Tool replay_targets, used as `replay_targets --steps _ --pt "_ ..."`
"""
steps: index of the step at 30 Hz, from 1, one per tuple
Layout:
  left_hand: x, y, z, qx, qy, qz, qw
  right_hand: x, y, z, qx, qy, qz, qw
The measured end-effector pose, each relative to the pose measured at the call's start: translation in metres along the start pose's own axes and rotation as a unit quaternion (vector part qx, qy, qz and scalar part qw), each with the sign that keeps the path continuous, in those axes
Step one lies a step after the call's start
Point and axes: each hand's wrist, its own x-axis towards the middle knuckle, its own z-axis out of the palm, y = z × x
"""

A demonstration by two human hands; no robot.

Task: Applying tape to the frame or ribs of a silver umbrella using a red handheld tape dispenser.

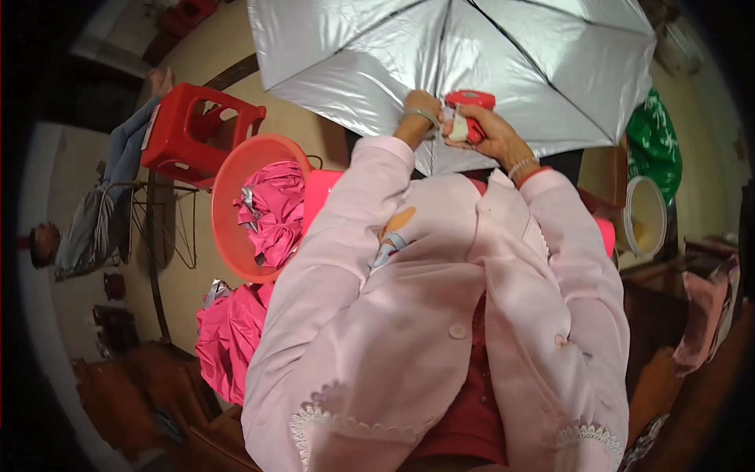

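A silver umbrella canopy (pixel 370 71) with dark ribs is spread out in front of me, its near edge by my wrists. My left hand (pixel 422 106) is closed, pinching the canopy by a rib; its fingertips are partly hidden. Close beside it on the right, my right hand (pixel 489 135) is wrapped round a small red and white handheld tool (pixel 464 130). A rounded red part (pixel 470 99) shows just beyond those fingers, and I cannot tell whether it belongs to the same tool. Both hands are over the silver cloth, almost touching each other.
To my left, an orange-red basin (pixel 226 216) holds crumpled pink cloth (pixel 275 208), with more pink fabric (pixel 232 338) below it. Beyond stands a red plastic stool (pixel 177 130). Another person (pixel 94 228) sits at far left. On the right are a white bucket (pixel 654 216) and a green bag (pixel 657 145).
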Motion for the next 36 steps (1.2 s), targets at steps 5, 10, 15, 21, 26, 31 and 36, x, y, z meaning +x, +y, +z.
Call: replay_targets --steps 5,10,15,21,26,31,36 --pt "-0.019 0.017 -0.004 -0.196 0.040 -0.062 0.978 -0.002 0.001 -0.006 -0.015 0.035 -0.017 0.999" --pt "-0.026 0.019 -0.002 -0.265 0.046 -0.071 0.960 -0.006 0.002 -0.009 0.004 -0.001 -0.021 1.000" --pt "-0.031 0.016 -0.004 -0.309 0.046 -0.049 0.949 -0.008 0.004 -0.007 0.008 0.011 -0.032 0.999" --pt "-0.035 0.018 -0.006 -0.325 0.025 -0.031 0.945 -0.009 0.001 -0.008 -0.021 0.005 -0.008 1.000" --pt "-0.036 0.018 -0.009 -0.324 0.002 -0.020 0.946 -0.011 -0.003 -0.004 -0.046 0.021 -0.008 0.999" --pt "-0.039 0.022 -0.010 -0.320 0.000 -0.021 0.947 -0.012 -0.004 -0.004 -0.070 0.023 -0.001 0.997" --pt "-0.040 0.023 -0.009 -0.334 0.008 -0.020 0.942 -0.011 -0.004 -0.003 -0.080 0.033 -0.002 0.996"
